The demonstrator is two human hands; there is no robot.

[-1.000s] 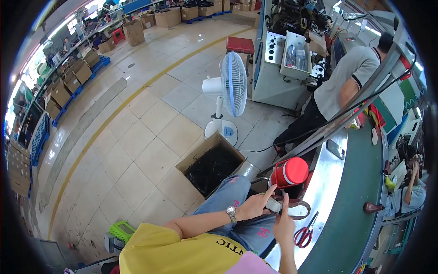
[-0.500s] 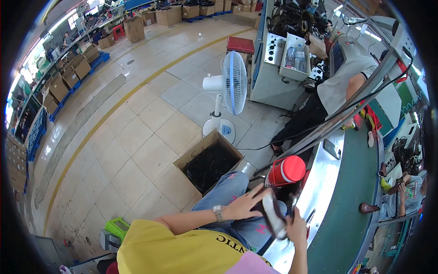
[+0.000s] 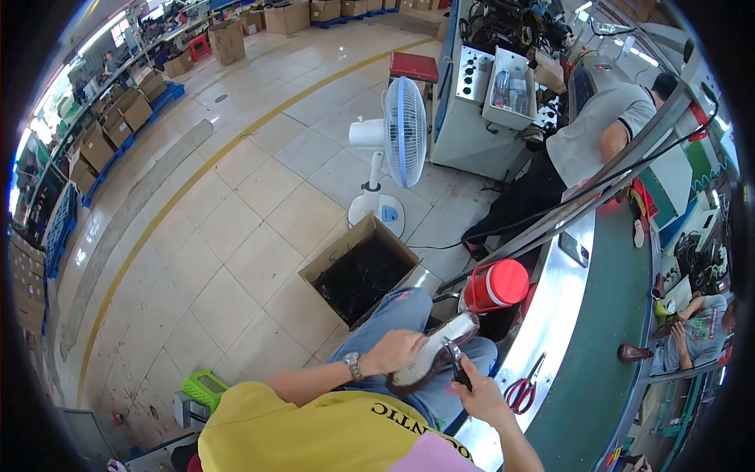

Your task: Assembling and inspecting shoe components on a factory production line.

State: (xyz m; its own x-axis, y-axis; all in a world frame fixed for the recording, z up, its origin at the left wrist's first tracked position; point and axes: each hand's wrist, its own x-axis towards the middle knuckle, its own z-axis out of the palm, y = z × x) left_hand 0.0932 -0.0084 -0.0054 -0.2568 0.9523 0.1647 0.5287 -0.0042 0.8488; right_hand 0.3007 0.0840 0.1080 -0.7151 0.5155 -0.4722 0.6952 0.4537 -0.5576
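A brown shoe [image 3: 435, 352] lies bottom up across my lap, its pale underside facing me. My left hand [image 3: 389, 352] is closed round its side, fingers bent over the edge. In my right hand [image 3: 481, 396] is a pair of pliers [image 3: 454, 360] with a metal head and dark handles. The pliers' head is over the shoe's underside near the edge; whether the jaws bite on anything is too small to tell. On the metal ledge [image 3: 560, 303] beside my right hand lie red-handled scissors [image 3: 525, 385].
A red jug [image 3: 497, 285] stands just beyond the shoe. Past my knees are an open carton [image 3: 358, 271] of dark scraps and a standing fan [image 3: 403, 134]. A green conveyor belt [image 3: 609, 315] at right carries a brown shoe [image 3: 634, 352]; a phone [image 3: 572, 249] lies on the ledge. Two people work nearby.
The shoe has been turned from nearly upright to a slant, underside up. My right hand has brought the pliers onto it. The scissors on the ledge have come into fuller view.
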